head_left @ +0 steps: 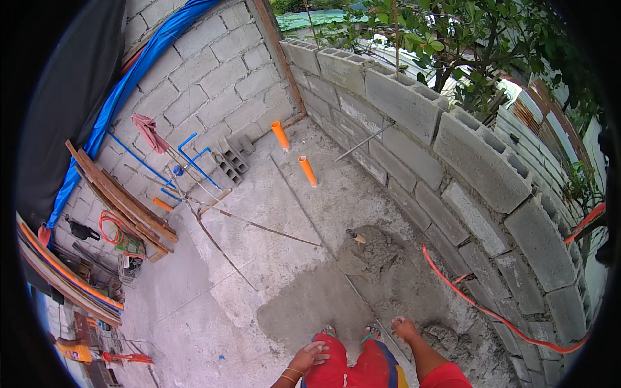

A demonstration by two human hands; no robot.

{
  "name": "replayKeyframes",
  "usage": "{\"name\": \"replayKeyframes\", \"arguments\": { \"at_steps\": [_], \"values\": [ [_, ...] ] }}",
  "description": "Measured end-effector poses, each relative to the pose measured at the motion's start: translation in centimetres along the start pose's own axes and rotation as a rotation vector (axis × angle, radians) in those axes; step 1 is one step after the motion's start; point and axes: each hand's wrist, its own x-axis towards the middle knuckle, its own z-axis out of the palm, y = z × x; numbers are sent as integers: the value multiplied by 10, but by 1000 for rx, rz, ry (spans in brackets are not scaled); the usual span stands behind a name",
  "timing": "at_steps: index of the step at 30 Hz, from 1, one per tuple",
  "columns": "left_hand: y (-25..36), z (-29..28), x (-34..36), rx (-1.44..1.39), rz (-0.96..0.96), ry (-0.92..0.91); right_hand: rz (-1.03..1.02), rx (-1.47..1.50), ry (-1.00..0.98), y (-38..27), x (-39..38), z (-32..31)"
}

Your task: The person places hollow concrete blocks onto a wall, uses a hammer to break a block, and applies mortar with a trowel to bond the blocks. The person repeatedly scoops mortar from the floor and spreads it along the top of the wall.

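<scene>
A rough concrete floor point(187, 310) spreads inside a corner of bare block walls, with a wet grey mortar mound point(385, 252) heaped on it. Nearest, on the near side of the mound and to its left, the left hand point(310, 357) is at the knee of the red trousers point(328, 370), fingers loosely curled; I cannot tell whether they hold anything. The right hand point(405, 328), near side of the mound and a little to its right, has its fingers bunched, their tips too small to read. Just beyond that hand, also nearer than the mound, sits a smaller mortar lump point(446, 339). A smoothed damp patch point(297, 304) lies left of the mound, and a long thin rod point(304, 210) passes along the mound's left edge.

The mortar looks heavy, soft and sticky, likely to slump if lifted by hand, so scooping from beneath seems best. A tool handle point(357, 237) stands out of the mound's left side; that stub seems the place to grip. The rod looks stiff and probably wants holding near both ends.

Beyond the mound rise two orange pipes point(308, 171), then hollow blocks point(229, 161) farther left of it
</scene>
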Motion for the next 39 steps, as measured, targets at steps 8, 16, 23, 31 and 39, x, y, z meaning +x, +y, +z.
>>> {"name": "replayKeyframes", "arguments": {
  "at_steps": [8,16,23,31,39],
  "values": [
    [36,-44,169,-683,-474,-435,226,751,19,-189,192,110],
    [91,-126,224,-709,-625,-299,286,1522,121,-288,440,178],
    [116,-144,249,-704,-684,-312,308,1662,241,-270,509,176],
    [106,-84,246,-438,-730,-300,14,1216,-74,-171,106,129],
    [-11,8,192,147,-597,-146,30,1002,40,10,-115,49]
  ]
}}
